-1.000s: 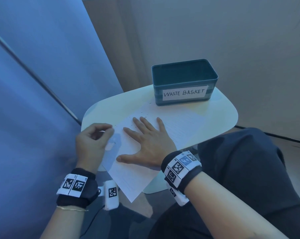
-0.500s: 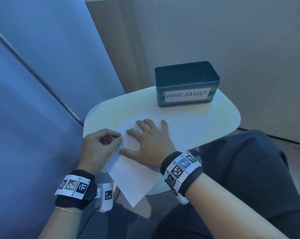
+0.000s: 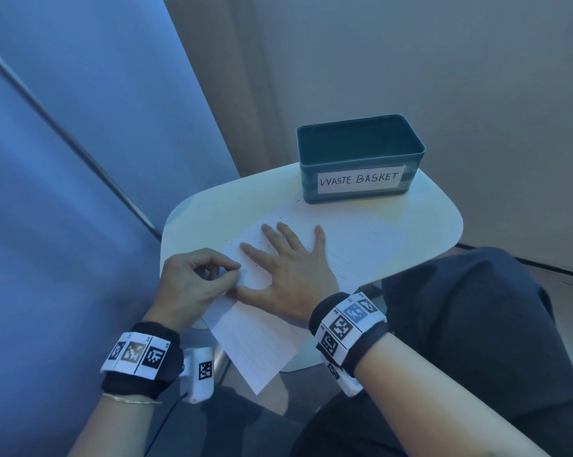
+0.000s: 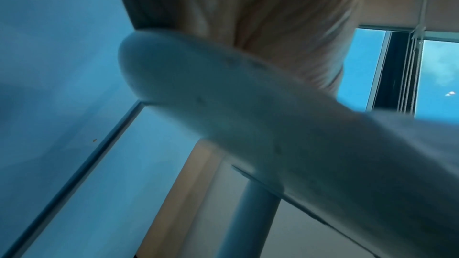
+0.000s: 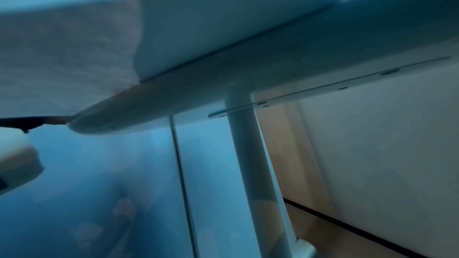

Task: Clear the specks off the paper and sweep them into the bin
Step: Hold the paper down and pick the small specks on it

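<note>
Right grip (image 3: 286, 270) flat, fingers spread on thin speckled paper (image 3: 361, 249); left grip (image 3: 192, 282) pinching its edge.

left hand (image 3: 192, 285): what its curled fingers pinch is hidden
specks (image 3: 262, 240): too small to identify
paper (image 3: 262, 344): partly covered by both hands
wrist views: blurred worktop (image 4: 248, 115) underside only

Dim and blue-tinted throughout, with soft, faint shadows. Sharp enough from the head, bent at the edges; blurred and smeared from both wrists, brightest at the window (image 4: 437, 70)
</note>
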